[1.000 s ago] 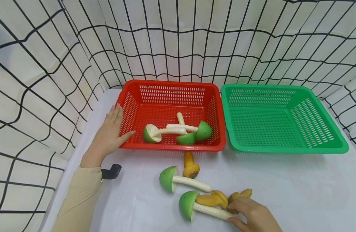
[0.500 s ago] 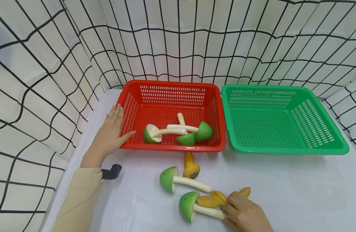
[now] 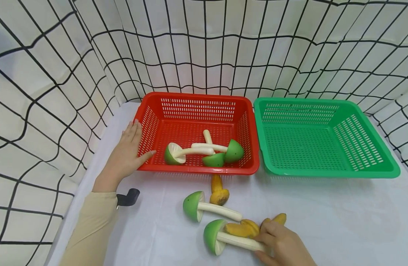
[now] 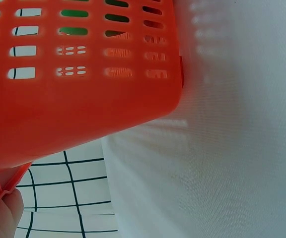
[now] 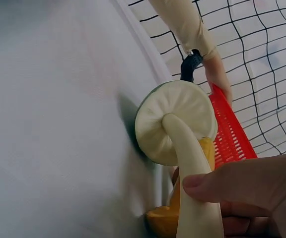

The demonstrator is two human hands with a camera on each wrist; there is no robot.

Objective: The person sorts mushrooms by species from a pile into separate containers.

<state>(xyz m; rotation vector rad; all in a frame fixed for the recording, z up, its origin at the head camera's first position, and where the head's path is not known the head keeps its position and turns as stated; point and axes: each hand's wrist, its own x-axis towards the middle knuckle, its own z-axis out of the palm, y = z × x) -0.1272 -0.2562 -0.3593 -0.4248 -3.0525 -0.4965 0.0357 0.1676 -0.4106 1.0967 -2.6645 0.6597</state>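
Observation:
My right hand pinches the white stem of a green-capped toy mushroom at its end, over the white cloth. In the right wrist view the thumb presses on that stem, and the cap's pale underside faces the camera. Two yellow mushrooms lie right beside it, one against the stem and one partly hidden behind my fingers. My left hand rests with straight fingers on the left rim of the red basket. Inside that basket lie three green-capped mushrooms.
Another green-capped mushroom and a yellow mushroom lie in front of the red basket. A green basket stands to its right. Black wire mesh over white cloth closes off the back and sides.
My right hand has closed on the stem end and shifted the green-capped mushroom slightly left. The yellow mushroom by my fingers has turned a little. The left hand stays in place.

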